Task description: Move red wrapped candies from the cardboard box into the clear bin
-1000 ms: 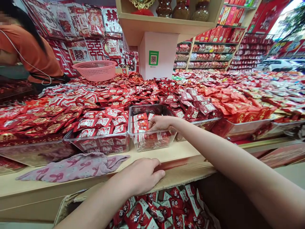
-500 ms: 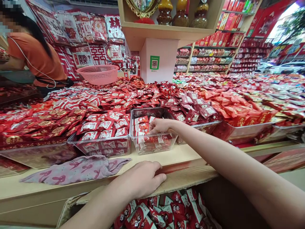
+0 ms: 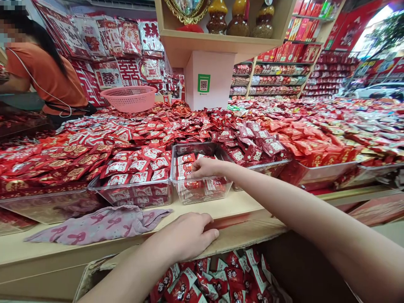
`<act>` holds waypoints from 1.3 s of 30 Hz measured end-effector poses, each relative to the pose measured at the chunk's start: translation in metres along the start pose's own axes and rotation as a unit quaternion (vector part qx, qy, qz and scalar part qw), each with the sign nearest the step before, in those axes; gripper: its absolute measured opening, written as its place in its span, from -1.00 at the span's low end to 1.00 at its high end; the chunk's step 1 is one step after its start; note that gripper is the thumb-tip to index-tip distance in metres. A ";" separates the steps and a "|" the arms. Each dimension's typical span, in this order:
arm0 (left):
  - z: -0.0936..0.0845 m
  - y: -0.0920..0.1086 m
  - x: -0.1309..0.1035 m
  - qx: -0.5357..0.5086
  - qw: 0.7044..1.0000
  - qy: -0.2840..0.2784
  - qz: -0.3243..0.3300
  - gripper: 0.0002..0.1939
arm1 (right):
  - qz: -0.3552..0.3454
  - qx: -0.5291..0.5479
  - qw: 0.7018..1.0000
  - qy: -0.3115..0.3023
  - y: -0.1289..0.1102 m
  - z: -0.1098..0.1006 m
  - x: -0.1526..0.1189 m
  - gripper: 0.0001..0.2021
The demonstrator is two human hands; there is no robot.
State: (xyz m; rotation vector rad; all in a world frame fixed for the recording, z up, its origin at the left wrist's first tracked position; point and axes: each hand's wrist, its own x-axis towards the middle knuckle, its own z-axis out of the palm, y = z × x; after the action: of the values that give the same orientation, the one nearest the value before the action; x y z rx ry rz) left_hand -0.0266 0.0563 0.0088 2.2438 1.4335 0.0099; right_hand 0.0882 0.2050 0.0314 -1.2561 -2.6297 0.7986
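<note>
My right hand (image 3: 206, 167) reaches into a clear plastic bin (image 3: 203, 195), its fingers pinched together on a small red-and-white candy packet. Its fingertips are partly hidden by the hand itself. More candy packets (image 3: 186, 158) lie in rows at the left of this bin, and some show through its front wall. My left hand (image 3: 195, 233) lies palm down on the flap of a cardboard box (image 3: 243, 240), thumb apart from the fingers and holding nothing. Loose red-and-white candy packets (image 3: 208, 282) fill the bottom of the box below.
Another clear bin of red-and-white packets (image 3: 139, 168) stands just left, with a pinkish cloth (image 3: 101, 223) before it. Dark red packets (image 3: 252, 141) are heaped to the right. A pink basket (image 3: 129, 99) sits farther back. A person in orange (image 3: 50, 80) stands at far left.
My right hand has shifted slightly left within the bin, over the left row of packets. My left hand keeps its place on the box flap.
</note>
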 end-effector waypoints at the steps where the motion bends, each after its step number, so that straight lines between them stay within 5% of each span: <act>1: 0.001 -0.001 0.000 0.002 1.000 0.002 0.002 -0.58 | 0.007 -0.003 1.000 0.008 -0.002 -0.001 -0.002 -0.66; 12: 0.001 -0.002 0.000 -0.010 1.000 -0.001 0.000 -0.57 | 0.006 -0.006 0.999 0.036 0.003 0.000 -0.001 -0.68; 20: 0.000 0.000 -0.001 -0.030 0.999 -0.008 -0.008 -0.55 | 0.101 -0.027 0.993 0.052 -0.001 -0.001 -0.006 -0.62; 25: 0.000 0.000 -0.001 -0.033 0.999 -0.013 -0.012 -0.55 | 0.017 0.005 0.998 0.058 0.004 0.001 -0.002 -0.68; 31: 0.002 -0.003 -0.001 -0.024 1.000 -0.006 0.010 -0.57 | 0.072 -0.030 0.996 0.039 0.000 -0.002 -0.006 -0.66; 39: -0.002 0.002 -0.002 -0.034 0.999 -0.015 -0.006 -0.56 | 0.026 -0.014 0.999 0.018 0.000 -0.002 -0.005 -0.71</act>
State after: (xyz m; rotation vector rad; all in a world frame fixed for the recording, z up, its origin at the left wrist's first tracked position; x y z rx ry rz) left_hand -0.0262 0.0545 0.0123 2.1723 1.4090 0.0205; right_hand 0.0925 0.2018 0.0334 -1.3384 -2.5995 0.7424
